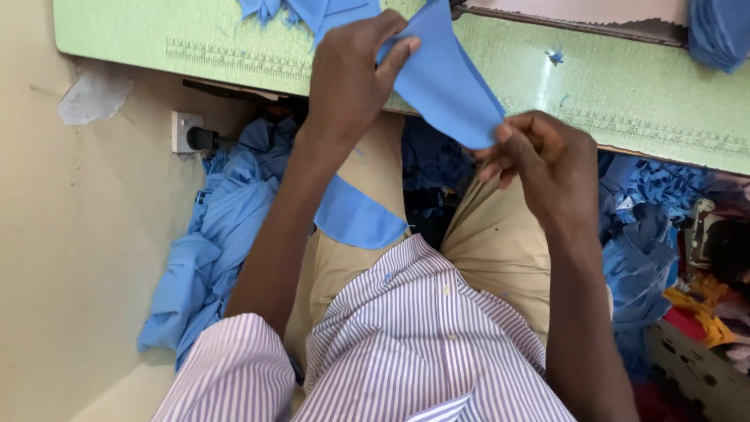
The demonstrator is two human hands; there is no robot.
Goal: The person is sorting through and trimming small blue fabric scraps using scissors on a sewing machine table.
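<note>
A strip of blue cloth (pixel 441 78) is held up between both hands above my lap. My left hand (pixel 351 74) pinches its upper end near the edge of the green table (pixel 641 86). My right hand (pixel 547 160) grips the lower end with fingers curled around it. Another flat blue cloth piece (pixel 355 217) lies on my left thigh, over tan trousers.
A heap of blue fabric (pixel 211 250) lies on the floor by the cream wall, under a wall socket with a black plug (pixel 191 134). More blue scraps (pixel 648 234) and colourful cloth (pixel 703 312) sit at the right. Blue pieces (pixel 719 31) rest on the table.
</note>
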